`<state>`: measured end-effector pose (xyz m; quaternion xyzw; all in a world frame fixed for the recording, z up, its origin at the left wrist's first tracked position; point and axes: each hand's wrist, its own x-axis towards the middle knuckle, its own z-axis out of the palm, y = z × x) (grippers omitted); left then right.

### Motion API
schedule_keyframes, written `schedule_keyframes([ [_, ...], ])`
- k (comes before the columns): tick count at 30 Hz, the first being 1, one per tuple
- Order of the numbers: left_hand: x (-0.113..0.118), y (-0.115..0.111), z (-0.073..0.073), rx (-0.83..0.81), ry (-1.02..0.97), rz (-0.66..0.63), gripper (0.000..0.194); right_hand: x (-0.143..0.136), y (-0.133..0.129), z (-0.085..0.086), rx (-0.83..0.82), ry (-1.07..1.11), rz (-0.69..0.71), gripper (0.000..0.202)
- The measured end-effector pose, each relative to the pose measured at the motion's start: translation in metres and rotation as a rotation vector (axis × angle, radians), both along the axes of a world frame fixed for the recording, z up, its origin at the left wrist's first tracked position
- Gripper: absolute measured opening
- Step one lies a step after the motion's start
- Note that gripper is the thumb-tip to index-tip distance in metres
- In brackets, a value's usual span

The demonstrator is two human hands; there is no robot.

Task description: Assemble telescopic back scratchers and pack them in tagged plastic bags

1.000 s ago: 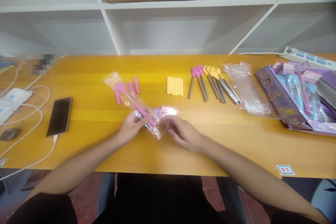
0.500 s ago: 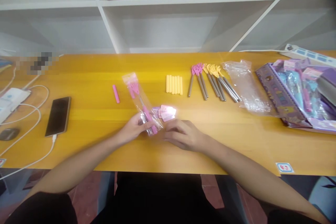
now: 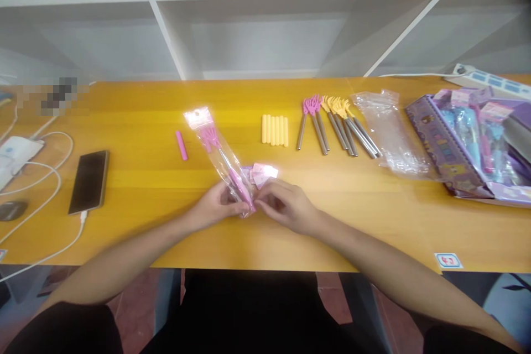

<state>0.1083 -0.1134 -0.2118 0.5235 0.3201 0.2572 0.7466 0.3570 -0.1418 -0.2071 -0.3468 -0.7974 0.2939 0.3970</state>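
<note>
A pink back scratcher (image 3: 237, 177) with a claw-shaped head lies inside a clear plastic bag (image 3: 199, 118). My left hand (image 3: 218, 203) is closed around the lower part of the bag, thumb over the scratcher's handle. At the bag's lower right end, my right hand (image 3: 288, 206) has its fingers pinched together on the plastic. Just beyond my hands lie small pink and purple cards (image 3: 264, 173), partly hidden by the right fingers. A loose pink handle tube (image 3: 181, 145) is off to the left. Several yellow handle tubes (image 3: 274, 130) form a row further back.
Pink-headed scratchers (image 3: 317, 124) and yellow-headed scratchers (image 3: 346, 124) with bare metal rods lie at right. Beside them are empty clear bags (image 3: 392, 133) and a purple display box (image 3: 450, 157) of packed items. A phone (image 3: 88, 182) on a white cable rests at left.
The right hand has moved left onto the bag's lower end and its fingers have closed there. The bag has turned slightly, its white-topped end now showing more clearly.
</note>
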Motion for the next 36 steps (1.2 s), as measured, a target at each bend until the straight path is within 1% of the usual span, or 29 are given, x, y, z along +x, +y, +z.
schedule_keyframes([
  [2, 0.001, -0.004, 0.000, -0.006, 0.018, 0.009, 0.062, -0.002, 0.000, 0.001, -0.006, 0.006, -0.008, 0.003],
  [4, 0.003, -0.008, 0.000, 0.009, 0.077, 0.017, 0.069, -0.004, -0.001, 0.001, 0.006, 0.013, -0.009, 0.005],
  [6, 0.005, -0.011, 0.002, 0.040, 0.128, 0.018, 0.066, -0.006, -0.003, 0.000, 0.032, 0.017, -0.010, 0.006],
  [9, 0.007, -0.013, 0.002, 0.074, 0.126, 0.043, 0.058, -0.009, -0.005, 0.000, 0.049, 0.020, -0.020, 0.006],
  [12, 0.007, -0.012, 0.001, 0.050, 0.099, 0.053, 0.052, -0.009, -0.006, 0.001, 0.033, 0.031, -0.032, 0.007],
  [16, 0.006, -0.009, -0.001, -0.004, 0.061, 0.024, 0.043, -0.008, -0.003, 0.002, -0.004, 0.065, -0.063, 0.006],
  [21, 0.006, -0.007, 0.001, -0.034, 0.053, -0.001, 0.043, -0.006, -0.002, 0.001, -0.046, 0.099, -0.060, 0.004],
  [25, 0.006, -0.006, 0.002, -0.028, 0.019, -0.025, 0.044, -0.007, -0.003, 0.002, -0.046, 0.104, -0.046, 0.005],
  [29, 0.004, -0.005, 0.004, 0.006, 0.016, -0.052, 0.033, -0.008, -0.004, 0.003, -0.060, 0.088, -0.048, 0.008],
  [32, 0.002, -0.005, 0.005, 0.044, 0.050, -0.079, 0.029, -0.008, -0.004, -0.001, -0.108, 0.092, -0.050, 0.009],
  [34, 0.001, -0.005, 0.003, 0.048, 0.045, -0.084, 0.030, -0.008, -0.004, -0.004, -0.202, 0.134, -0.059, 0.014],
  [36, 0.001, -0.007, 0.002, 0.040, 0.039, -0.092, 0.034, -0.006, -0.002, -0.005, -0.328, 0.170, -0.053, 0.025],
])
